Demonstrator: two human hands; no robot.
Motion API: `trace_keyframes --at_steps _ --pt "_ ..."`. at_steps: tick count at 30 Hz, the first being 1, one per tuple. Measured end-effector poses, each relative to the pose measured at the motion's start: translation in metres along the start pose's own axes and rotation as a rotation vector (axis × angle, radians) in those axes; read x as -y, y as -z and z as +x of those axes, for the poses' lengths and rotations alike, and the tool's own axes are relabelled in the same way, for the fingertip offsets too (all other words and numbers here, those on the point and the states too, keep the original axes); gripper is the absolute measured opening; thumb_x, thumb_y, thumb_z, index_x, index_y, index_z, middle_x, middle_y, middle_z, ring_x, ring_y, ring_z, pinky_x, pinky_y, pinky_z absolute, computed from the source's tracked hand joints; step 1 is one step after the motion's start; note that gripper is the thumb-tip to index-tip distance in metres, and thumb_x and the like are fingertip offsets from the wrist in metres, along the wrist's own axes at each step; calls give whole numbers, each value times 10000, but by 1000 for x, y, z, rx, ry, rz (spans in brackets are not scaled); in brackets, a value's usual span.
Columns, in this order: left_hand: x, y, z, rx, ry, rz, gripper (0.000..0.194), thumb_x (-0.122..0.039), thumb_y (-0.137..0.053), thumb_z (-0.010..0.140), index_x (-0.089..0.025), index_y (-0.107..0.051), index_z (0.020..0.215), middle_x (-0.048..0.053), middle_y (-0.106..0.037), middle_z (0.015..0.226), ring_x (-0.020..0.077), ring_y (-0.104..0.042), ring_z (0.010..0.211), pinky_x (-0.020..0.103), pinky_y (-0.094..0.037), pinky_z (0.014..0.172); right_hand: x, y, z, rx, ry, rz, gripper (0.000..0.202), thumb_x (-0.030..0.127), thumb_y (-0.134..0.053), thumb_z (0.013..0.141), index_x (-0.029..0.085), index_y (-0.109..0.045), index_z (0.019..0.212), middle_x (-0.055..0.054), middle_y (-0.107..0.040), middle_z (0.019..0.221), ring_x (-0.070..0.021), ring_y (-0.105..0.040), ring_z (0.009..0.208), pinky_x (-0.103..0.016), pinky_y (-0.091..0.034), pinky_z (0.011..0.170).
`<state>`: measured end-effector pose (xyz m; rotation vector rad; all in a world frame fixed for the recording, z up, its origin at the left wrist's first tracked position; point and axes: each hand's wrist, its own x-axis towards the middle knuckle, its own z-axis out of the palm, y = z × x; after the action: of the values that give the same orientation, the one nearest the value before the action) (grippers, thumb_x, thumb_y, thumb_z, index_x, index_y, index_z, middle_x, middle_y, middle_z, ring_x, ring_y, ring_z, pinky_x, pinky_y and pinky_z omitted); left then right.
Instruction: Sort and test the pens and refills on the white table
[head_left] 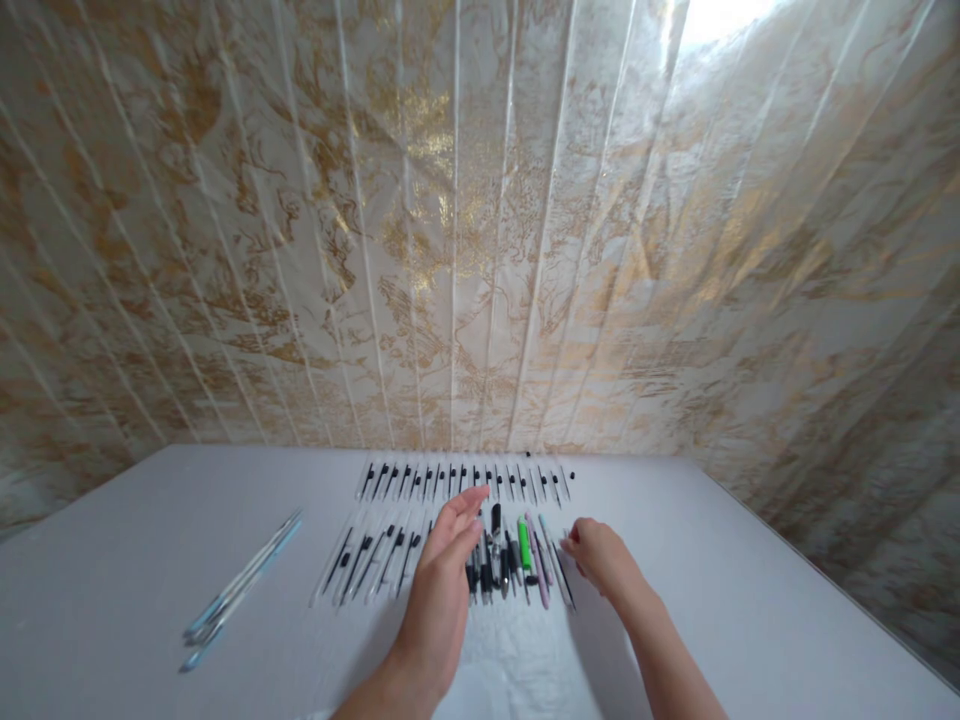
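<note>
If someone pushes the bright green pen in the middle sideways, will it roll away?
Probably only a little. The bright green plastic pen looks round and slim, so it could roll on the smooth white table. But it lies packed among dark and pink pens, which would likely stop it. It looks stiff and light. The left hand and right hand rest beside that cluster.

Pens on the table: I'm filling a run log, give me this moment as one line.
left hand: flat on pen rows | right hand: fingertips by mixed pens | blue pens: apart, left
</note>
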<state>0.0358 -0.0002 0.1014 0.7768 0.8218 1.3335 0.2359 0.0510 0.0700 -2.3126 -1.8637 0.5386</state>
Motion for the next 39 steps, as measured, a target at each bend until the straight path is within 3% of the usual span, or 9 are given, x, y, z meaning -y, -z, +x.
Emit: trace_keyframes --at_steps 3,8,15,21,29,39 --pt "-1 2 3 -22 -11 -20 269 -251 -568 812 -207 -622 1071 76 -549 1333 206 -364 1332 354 -192 1118 -4 -10 8 -20 -7 -18 180 169 -473 864 128 -634 795 -110 -697 685 -213 -681 732 -244 -414 605" --pt "-3 1 2 -24 -6 -22 277 -243 -592 783 -213 -629 1056 78 -579 1305 222 -400 1312 359 -227 1101 -5 -9 9 21 4 -10 205 189 -409 904 151 -606 941 -53 -702 683 -152 -658 564 -219 -411 544" --pt "-12 2 4 -34 -5 -39 274 -203 -530 815 -191 -585 1084 99 -554 1324 202 -422 1290 360 -237 1079 -9 -11 8 71 3 -34 250 118 -351 901 131 -600 902 -82 -691 701 -142 -628 484 -229 -397 515" --pt "-19 4 5 -28 -25 -50 283 -195 -535 808 -184 -578 1087 110 -559 1312 207 -433 1279 356 -244 1066 -11 -13 7 81 18 -15 267 30 -342 847 114 -557 981 -80 -685 695 -132 -597 448 -222 -369 476" --pt "-25 7 6 -54 -35 -53 291 -168 -517 811 -178 -556 1099 119 -570 1285 201 -452 1254 361 -257 1042 -16 -21 18 -6 63 -39 325 -39 -393 769 94 -562 1011 -163 -691 939 -205 -630 860 -236 -356 643" --pt "-27 7 7 -66 -30 -58 294 -181 -549 777 -186 -572 1070 110 -594 1247 208 -466 1238 341 -285 1012 -19 -26 18 -18 148 -25 368 -24 -394 770 96 -517 1095 -142 -698 906 -201 -633 814 -238 -340 633"
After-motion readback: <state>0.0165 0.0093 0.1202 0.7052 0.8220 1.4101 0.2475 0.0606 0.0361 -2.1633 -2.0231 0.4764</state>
